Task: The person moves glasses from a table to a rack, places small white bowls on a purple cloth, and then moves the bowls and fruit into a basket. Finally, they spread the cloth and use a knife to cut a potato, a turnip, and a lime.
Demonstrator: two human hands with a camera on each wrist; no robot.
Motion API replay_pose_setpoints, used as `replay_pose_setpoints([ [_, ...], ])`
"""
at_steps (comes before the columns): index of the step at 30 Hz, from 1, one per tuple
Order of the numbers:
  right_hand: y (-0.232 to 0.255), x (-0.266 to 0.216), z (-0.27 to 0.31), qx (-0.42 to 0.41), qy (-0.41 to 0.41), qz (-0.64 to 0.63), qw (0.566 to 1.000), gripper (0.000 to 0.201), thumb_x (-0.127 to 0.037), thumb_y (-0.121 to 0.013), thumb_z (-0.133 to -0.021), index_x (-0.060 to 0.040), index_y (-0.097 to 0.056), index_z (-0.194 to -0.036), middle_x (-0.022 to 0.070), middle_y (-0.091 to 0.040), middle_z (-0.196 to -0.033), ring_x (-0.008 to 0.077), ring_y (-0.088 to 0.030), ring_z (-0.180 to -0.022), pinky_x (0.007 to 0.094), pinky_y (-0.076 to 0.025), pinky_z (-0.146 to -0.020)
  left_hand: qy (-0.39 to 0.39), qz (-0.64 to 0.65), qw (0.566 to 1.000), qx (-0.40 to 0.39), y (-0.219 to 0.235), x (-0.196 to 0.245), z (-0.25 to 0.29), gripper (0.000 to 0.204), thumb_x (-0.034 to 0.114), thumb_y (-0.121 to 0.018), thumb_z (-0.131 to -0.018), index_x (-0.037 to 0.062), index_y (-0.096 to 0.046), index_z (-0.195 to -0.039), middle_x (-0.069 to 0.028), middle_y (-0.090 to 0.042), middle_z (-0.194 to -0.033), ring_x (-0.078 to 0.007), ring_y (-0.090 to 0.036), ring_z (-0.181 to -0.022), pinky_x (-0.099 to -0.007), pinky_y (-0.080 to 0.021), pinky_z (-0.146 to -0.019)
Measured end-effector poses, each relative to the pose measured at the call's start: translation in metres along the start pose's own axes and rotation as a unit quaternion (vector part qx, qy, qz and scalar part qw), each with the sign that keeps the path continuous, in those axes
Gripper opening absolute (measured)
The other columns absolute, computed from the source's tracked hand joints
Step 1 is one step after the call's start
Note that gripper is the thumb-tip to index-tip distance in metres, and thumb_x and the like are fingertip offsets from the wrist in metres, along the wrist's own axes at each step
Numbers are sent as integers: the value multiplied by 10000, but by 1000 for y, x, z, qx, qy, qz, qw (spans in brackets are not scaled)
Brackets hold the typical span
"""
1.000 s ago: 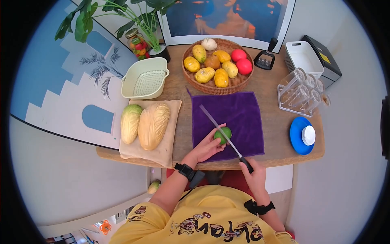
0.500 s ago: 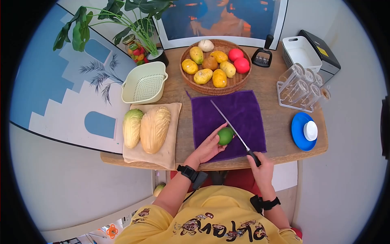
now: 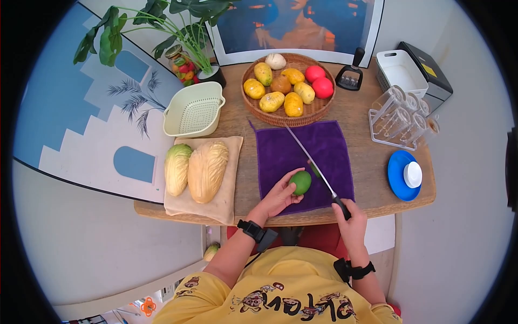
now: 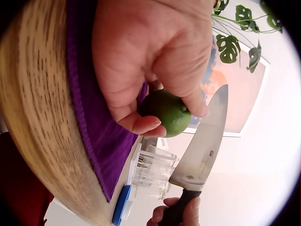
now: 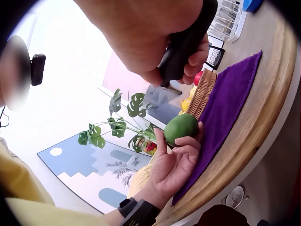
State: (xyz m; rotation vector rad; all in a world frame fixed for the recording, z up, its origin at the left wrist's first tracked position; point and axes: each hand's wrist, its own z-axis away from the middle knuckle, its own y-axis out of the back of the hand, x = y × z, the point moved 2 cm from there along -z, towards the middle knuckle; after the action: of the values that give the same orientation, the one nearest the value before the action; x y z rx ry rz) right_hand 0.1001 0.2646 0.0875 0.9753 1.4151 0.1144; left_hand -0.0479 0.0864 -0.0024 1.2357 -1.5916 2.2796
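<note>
In the head view my left hand [image 3: 279, 198] holds a smooth, oval green fruit [image 3: 301, 183] over the purple cloth [image 3: 273, 148]. The left wrist view shows its fingers and thumb around the green fruit [image 4: 168, 113], with the stem end facing out. My right hand [image 3: 353, 222] grips the black handle [image 3: 341, 208] of a kitchen knife. Its broad blade [image 4: 205, 141] stands apart from the fruit, on the right side, tip pointing to the table's far side. A green reflection shows on the blade in the head view.
Behind the cloth stands a wicker basket [image 3: 288, 116] of yellow and red produce. Two cabbages [image 3: 208, 171] lie on a beige mat at left, below a pale green colander [image 3: 194, 110]. A glass rack [image 3: 393, 143] and blue plate [image 3: 399, 186] stand at right.
The knife, which crossed over the green fruit, has moved right and away from it with my right hand. The left hand still holds the fruit, shifted only slightly.
</note>
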Motion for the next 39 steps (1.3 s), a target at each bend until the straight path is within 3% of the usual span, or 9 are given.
replay_pose_setpoints([
  [4, 0, 8, -5, -3, -4, 43, 999, 260, -266, -758, -903, -16, -714, -960, 182, -675, -790, 382, -659, -711, 422, -502, -627, 4, -24, 1000, 7, 1, -1, -1, 660, 321, -682, -989, 157, -362, -1542, -23, -552, -1129, -134, -556, -893, -266, -502, -791],
  [6, -2, 9, 0, -8, 58, 87, 995, 254, -264, -759, -898, -19, -712, -948, 175, -674, -795, 383, -657, -715, 430, -506, -631, -4, -12, 1000, 21, 4, -4, -2, 641, 303, -676, -995, 157, -366, -1537, -26, -554, -1127, -134, -553, -889, -262, -499, -785],
  [12, -1, 1, 15, -82, 81, 43, 992, 244, -264, -768, -888, -30, -711, -925, 167, -673, -777, 372, -658, -693, 424, -511, -619, 19, -8, 999, 40, 11, -9, -2, 599, 261, -652, -1012, 156, -371, -1530, -11, -551, -1127, -120, -531, -882, -248, -466, -762],
  [16, 2, -2, 13, -70, 84, 29, 994, 244, -263, -768, -889, -29, -712, -931, 166, -672, -773, 365, -658, -675, 414, -505, -600, 10, -11, 1000, 26, 6, -5, -2, 603, 242, -649, -1014, 169, -360, -1538, -11, -545, -1116, -113, -511, -864, -247, -454, -758],
  [19, 3, -3, 7, -25, 53, 36, 998, 248, -266, -767, -891, -28, -715, -938, 166, -675, -773, 362, -656, -660, 415, -500, -586, 10, -23, 999, 20, 2, -1, -1, 635, 236, -653, -1010, 192, -335, -1558, -30, -571, -1173, -102, -493, -861, -239, -449, -765],
  [21, 2, 2, 4, -1, 41, 67, 997, 255, -270, -764, -893, -26, -716, -948, 166, -675, -777, 369, -655, -669, 426, -501, -590, 19, -49, 999, 6, 2, 0, -1, 777, 367, -714, -955, 196, -295, -1586, -123, -548, -1417, -99, -484, -861, -231, -440, -762],
  [30, -1, 2, 16, -59, 107, 62, 991, 245, -260, -767, -886, -25, -709, -925, 159, -671, -779, 374, -653, -684, 431, -502, -599, 2, -33, 999, 15, -2, 0, 0, 769, 295, -708, -967, 229, -277, -1601, -63, -574, -1300, -100, -490, -871, -238, -444, -779],
  [34, 2, -4, 17, -65, 84, 35, 994, 243, -259, -770, -885, -27, -712, -927, 161, -670, -775, 371, -658, -689, 422, -505, -602, 13, -40, 999, 26, 1, -2, 0, 769, 289, -702, -971, 237, -272, -1607, -61, -576, -1306, -105, -494, -888, -236, -441, -782],
  [39, 4, 2, 5, 15, 27, 39, 999, 258, -264, -772, -887, -17, -713, -939, 180, -669, -779, 375, -657, -683, 414, -500, -604, 4, -37, 999, -13, -1, 0, -1, 777, 388, -671, -980, 220, -259, -1616, -51, -565, -1331, -117, -516, -923, -253, -438, -812],
])
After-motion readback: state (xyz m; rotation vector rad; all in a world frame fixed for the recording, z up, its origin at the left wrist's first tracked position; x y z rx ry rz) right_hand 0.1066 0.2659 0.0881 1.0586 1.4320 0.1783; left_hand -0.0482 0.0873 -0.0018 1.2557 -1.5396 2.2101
